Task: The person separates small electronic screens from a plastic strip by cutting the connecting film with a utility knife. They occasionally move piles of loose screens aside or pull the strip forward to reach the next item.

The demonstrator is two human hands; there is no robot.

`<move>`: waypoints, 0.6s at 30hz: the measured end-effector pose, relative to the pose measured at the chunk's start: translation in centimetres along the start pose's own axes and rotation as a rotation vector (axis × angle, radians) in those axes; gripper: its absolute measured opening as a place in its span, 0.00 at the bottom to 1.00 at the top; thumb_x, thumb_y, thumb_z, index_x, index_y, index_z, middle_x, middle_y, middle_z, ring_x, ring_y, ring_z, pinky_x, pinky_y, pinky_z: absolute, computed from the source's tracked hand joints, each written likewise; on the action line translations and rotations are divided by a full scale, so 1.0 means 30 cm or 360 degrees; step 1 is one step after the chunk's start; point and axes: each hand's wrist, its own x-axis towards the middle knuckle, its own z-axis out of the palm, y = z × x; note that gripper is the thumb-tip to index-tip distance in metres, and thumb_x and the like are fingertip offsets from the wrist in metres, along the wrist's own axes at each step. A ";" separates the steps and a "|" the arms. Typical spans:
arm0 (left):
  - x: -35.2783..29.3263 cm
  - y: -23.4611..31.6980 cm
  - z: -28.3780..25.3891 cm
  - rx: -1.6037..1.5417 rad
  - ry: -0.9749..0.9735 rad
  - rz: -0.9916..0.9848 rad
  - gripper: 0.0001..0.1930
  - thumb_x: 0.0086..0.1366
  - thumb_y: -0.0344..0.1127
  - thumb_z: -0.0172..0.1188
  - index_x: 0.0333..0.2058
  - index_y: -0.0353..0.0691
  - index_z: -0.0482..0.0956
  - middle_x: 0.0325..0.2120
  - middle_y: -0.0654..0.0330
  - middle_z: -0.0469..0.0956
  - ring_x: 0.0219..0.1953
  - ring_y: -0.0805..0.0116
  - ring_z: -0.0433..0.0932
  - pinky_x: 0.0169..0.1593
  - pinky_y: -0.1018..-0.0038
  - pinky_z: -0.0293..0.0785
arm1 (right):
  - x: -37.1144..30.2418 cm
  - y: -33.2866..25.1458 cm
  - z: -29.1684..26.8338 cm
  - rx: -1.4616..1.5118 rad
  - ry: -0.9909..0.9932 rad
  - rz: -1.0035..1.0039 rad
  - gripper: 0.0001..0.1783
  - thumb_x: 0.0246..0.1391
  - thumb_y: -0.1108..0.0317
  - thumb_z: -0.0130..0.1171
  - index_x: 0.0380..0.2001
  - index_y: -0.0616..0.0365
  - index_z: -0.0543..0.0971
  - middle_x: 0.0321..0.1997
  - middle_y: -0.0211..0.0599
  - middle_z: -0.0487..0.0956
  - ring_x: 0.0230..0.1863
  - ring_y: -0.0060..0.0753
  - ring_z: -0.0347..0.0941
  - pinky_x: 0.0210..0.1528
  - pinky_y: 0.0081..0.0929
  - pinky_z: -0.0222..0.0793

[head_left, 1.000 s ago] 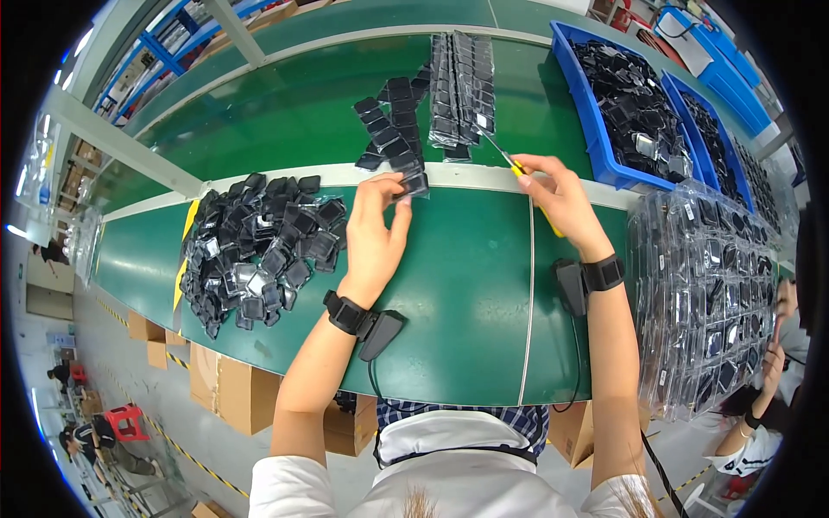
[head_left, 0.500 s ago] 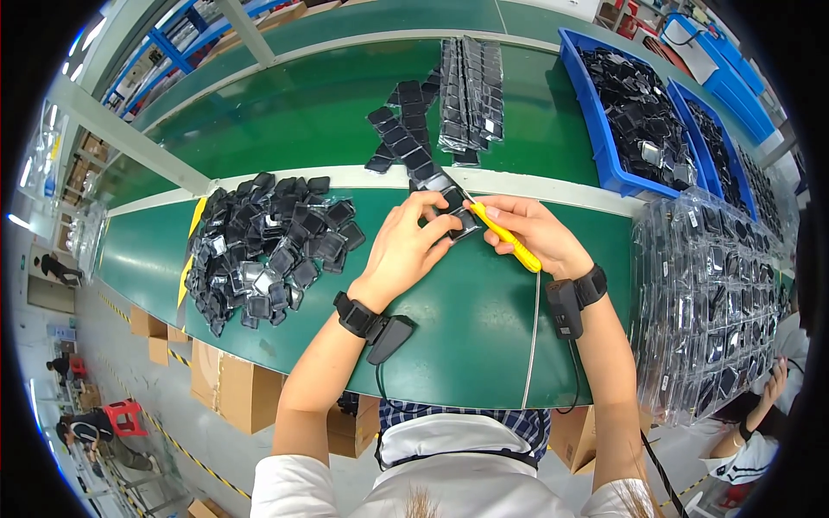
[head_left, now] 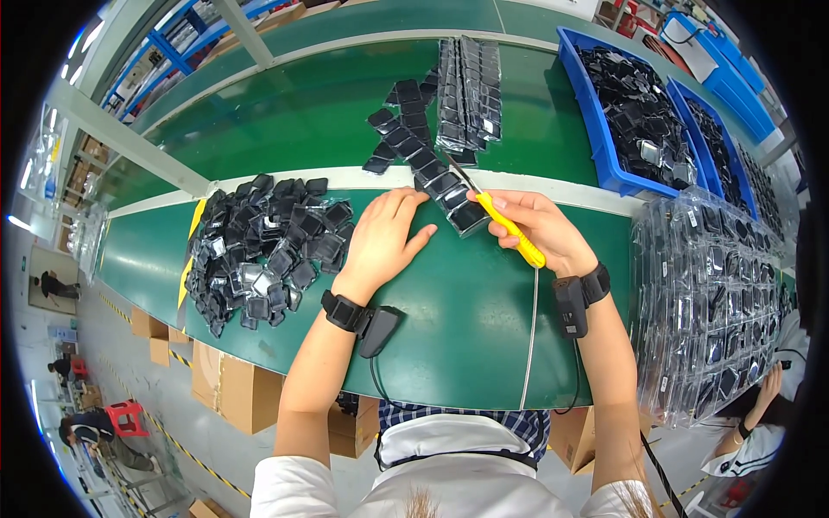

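Note:
My right hand [head_left: 540, 229] grips a tool with a yellow handle [head_left: 515, 235] and a thin metal shaft; whether it is a screwdriver or a blade is too small to tell. The shaft points up and left across a strip of black square pieces in clear film [head_left: 439, 183]. That strip lies over the white ledge, its near end on the green table. My left hand [head_left: 380, 237] is open, palm down, thumb spread, its fingertips just left of the strip. Further left lies a pile of loose black square pieces [head_left: 276, 246], many in clear film.
More filmed strips [head_left: 469, 95] lie beyond the ledge [head_left: 553, 184]. Blue bins [head_left: 613, 177] of black pieces stand at the right, behind stacked clear trays [head_left: 704, 302]. A metal post [head_left: 129, 138] rises at the left. Another person's hand [head_left: 767, 388] shows at the far right.
My left hand has left the strip's near end and moved left, its fingers straightening out. The strip's near end now lies uncovered. My right hand still holds the yellow-handled tool, shifted only slightly.

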 end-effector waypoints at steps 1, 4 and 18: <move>0.000 -0.003 0.003 0.0067 0.0028 -0.0005 0.23 0.66 0.44 0.67 0.56 0.42 0.77 0.56 0.54 0.76 0.58 0.51 0.76 0.62 0.59 0.72 | -0.005 -0.009 0.000 0.0000 -0.0009 -0.0029 0.23 0.73 0.64 0.55 0.64 0.69 0.75 0.40 0.26 0.75 0.32 0.17 0.67 0.29 0.15 0.64; 0.008 -0.012 0.011 0.0129 -0.0003 0.0036 0.23 0.67 0.44 0.66 0.58 0.43 0.78 0.60 0.53 0.74 0.62 0.50 0.74 0.65 0.57 0.70 | -0.019 -0.034 0.013 0.0041 -0.0010 -0.0048 0.22 0.74 0.63 0.55 0.63 0.66 0.77 0.37 0.25 0.74 0.34 0.15 0.69 0.32 0.15 0.68; 0.070 -0.068 0.105 0.0244 0.0043 0.0013 0.23 0.69 0.50 0.61 0.59 0.47 0.80 0.68 0.55 0.70 0.71 0.53 0.65 0.74 0.51 0.56 | -0.027 -0.023 0.058 -0.0076 -0.0076 -0.0048 0.25 0.73 0.63 0.56 0.65 0.69 0.74 0.35 0.25 0.75 0.31 0.16 0.67 0.30 0.14 0.63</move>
